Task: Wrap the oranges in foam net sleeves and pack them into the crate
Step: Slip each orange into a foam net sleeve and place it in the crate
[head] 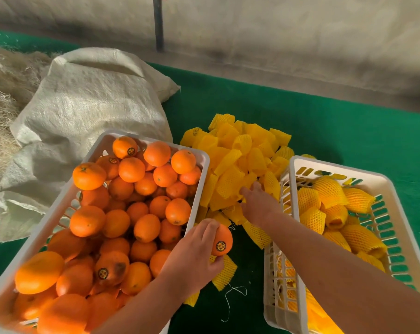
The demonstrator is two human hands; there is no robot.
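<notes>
Green felt covers your tabletop (324, 131), and the big white sack (83, 104) slumps at the back. Left crate (201, 155) is heaped with bare oranges, well over forty showing, so most of the job is ahead of you. Right crate (382, 179) holds about ten wrapped ones, barely a layer, by my reckoning. Between the two crates lies the pile of yellow foam sleeves (242, 150), dozens, too tangled to count. Your left hand (194, 254) grips one stickered orange (222, 241), fingers curled round it, just off the left crate's edge. Your right hand (257, 201) reaches into the pile; whether its fingers have a sleeve pinched, I can't tell.
</notes>
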